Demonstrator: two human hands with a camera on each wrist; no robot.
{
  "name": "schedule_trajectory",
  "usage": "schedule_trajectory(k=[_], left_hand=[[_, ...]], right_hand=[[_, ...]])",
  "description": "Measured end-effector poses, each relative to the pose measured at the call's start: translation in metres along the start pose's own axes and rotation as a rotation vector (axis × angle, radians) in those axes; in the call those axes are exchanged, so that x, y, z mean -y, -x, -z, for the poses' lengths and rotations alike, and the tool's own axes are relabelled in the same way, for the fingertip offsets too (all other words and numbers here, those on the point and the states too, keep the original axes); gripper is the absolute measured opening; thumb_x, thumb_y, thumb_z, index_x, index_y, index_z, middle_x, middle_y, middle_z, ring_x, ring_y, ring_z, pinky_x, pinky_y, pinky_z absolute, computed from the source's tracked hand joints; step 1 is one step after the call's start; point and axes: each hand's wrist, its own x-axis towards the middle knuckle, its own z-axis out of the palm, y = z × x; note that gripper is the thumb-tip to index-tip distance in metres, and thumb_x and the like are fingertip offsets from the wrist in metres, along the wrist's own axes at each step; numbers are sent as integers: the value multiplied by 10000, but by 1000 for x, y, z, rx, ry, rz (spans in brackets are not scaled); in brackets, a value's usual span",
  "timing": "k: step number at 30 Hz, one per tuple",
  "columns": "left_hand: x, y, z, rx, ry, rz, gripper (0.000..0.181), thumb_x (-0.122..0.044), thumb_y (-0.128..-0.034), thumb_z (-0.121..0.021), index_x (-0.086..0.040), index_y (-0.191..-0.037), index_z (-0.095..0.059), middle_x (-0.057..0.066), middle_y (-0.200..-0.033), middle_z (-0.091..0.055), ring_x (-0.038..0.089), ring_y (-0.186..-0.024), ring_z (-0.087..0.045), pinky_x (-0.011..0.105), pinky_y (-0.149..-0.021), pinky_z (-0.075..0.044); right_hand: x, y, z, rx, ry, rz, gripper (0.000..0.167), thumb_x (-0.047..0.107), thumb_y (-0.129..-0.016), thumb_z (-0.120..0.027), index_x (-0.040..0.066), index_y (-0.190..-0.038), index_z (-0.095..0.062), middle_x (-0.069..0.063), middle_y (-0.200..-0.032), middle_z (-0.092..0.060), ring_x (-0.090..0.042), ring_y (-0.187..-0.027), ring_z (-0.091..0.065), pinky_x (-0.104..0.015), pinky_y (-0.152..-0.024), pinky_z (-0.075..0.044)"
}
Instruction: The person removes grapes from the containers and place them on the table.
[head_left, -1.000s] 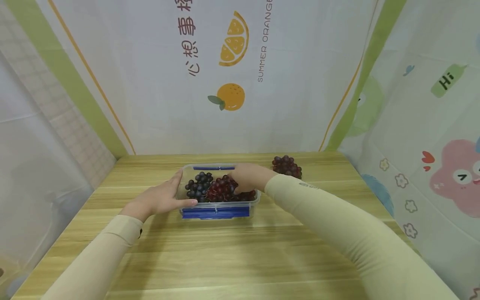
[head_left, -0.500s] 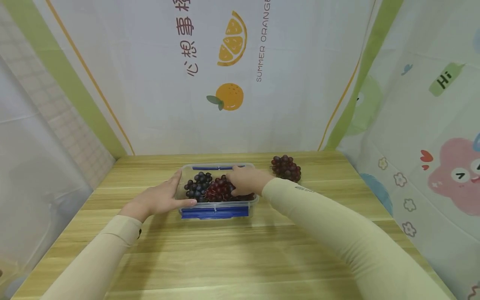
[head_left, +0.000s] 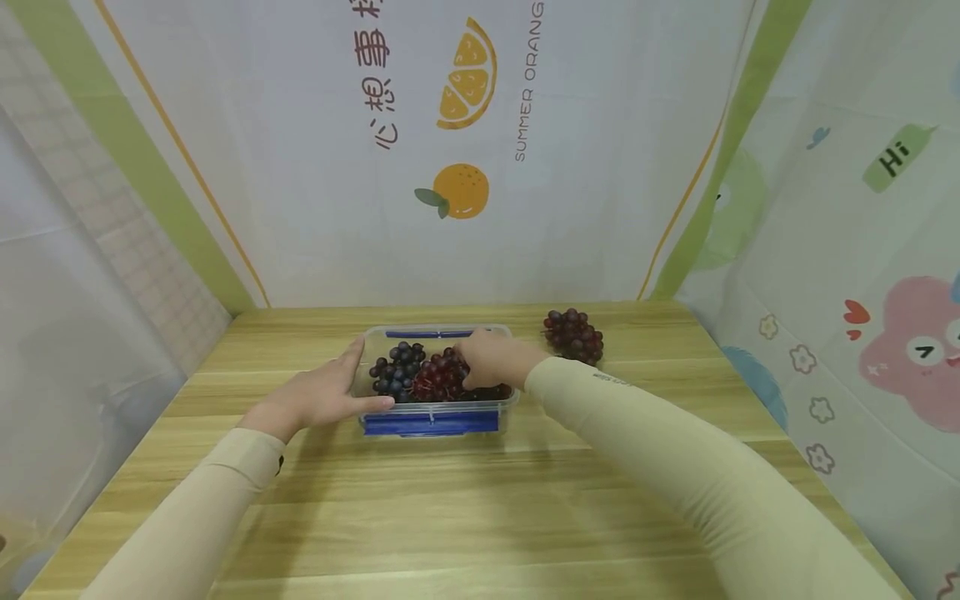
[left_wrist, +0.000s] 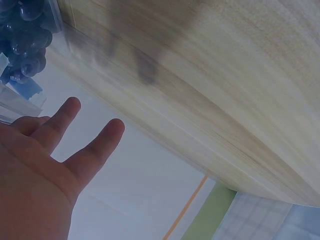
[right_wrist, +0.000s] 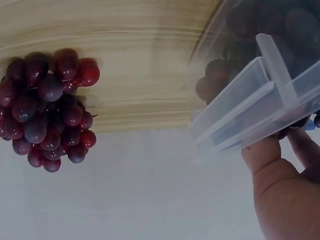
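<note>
In the box [head_left: 431, 409], the right grip [head_left: 497, 358] holds grapes [head_left: 439, 377].

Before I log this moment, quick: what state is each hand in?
Left hand: open, touching the clear, blue-clipped rectangular plastic box.
Right hand: at the dark-red round grapes inside; grip cannot be told.

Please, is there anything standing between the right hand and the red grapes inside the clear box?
Nothing visible stands there. The right hand reaches from above through the open top of the clear box, right to the red grapes.
</note>
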Motion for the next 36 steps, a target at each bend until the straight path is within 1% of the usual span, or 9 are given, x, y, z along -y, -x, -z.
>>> schedule_trajectory(k=[3,9,14,17,22,26,30,33,36], left_hand=[[1,0,0,1,0,5,1326,-876,-908,-514,-32,-1689,145,302,-1756,-117,542,-1566,-306,712,-1189,-395],[3,-2,-3,-5,-3,6,1328,-891,-899,-506,-62,-1692,162,292,-1758,-128,536,-1569,-306,717,-1193,-388],[4,-2,-3,-9,-2,6,1335,-903,-893,-496,-53,-1692,154,289,-1759,-120,538,-1572,-296,717,-1203,-374],[3,-2,-2,-5,-2,6,1334,-900,-897,-493,-46,-1689,158,296,-1757,-113,542,-1573,-285,718,-1208,-366],[2,-1,-1,4,6,8,1331,-891,-902,-499,-48,-1687,168,296,-1760,-95,541,-1578,-273,719,-1208,-365],[2,-2,-2,5,10,5,1334,-900,-895,-497,-64,-1688,175,296,-1761,-99,543,-1576,-278,723,-1202,-369],[2,-1,-2,1,7,4,1321,-884,-905,-508,-60,-1692,161,306,-1751,-139,545,-1567,-300,716,-1186,-395],[2,-1,-1,0,1,7,1315,-869,-914,-515,-46,-1691,153,314,-1742,-158,547,-1561,-310,707,-1180,-408],[1,0,-1,8,-5,12,1318,-875,-912,-509,-50,-1689,165,315,-1740,-166,550,-1553,-324,705,-1165,-427]], right_hand=[[1,0,0,2,-43,-21,624,392,-989,-763,142,-1528,-575,-26,-1251,-730,-168,-1017,-702,-351,-901,-622],[-1,1,1,-60,-145,-35,437,272,-924,-819,97,-1310,-708,-34,-1229,-755,-173,-1010,-688,-339,-891,-616],[-6,5,5,-69,-365,-56,394,151,-920,-807,71,-1281,-671,-101,-1237,-731,-166,-733,-669,-343,-716,-624],[-8,9,9,-52,-492,-61,326,95,-939,-774,76,-1233,-632,-131,-1203,-700,-183,-597,-655,-384,-660,-653],[-8,16,17,-69,-526,-39,266,89,-948,-760,74,-1177,-626,-143,-1147,-693,-201,-604,-683,-402,-683,-668],[-7,22,25,-69,-566,-62,293,110,-970,-744,91,-1231,-611,-152,-1187,-700,-221,-625,-708,-428,-723,-668],[-7,29,33,-88,-582,-63,293,128,-976,-745,96,-1231,-605,-152,-1206,-686,-211,-624,-714,-401,-692,-662],[-8,32,38,-109,-584,-57,251,133,-976,-747,106,-1166,-586,-120,-1051,-659,-190,-600,-689,-347,-616,-632],[-9,37,43,-122,-620,-59,244,126,-977,-748,105,-1119,-551,-96,-951,-602,-213,-613,-679,-310,-559,-595]])
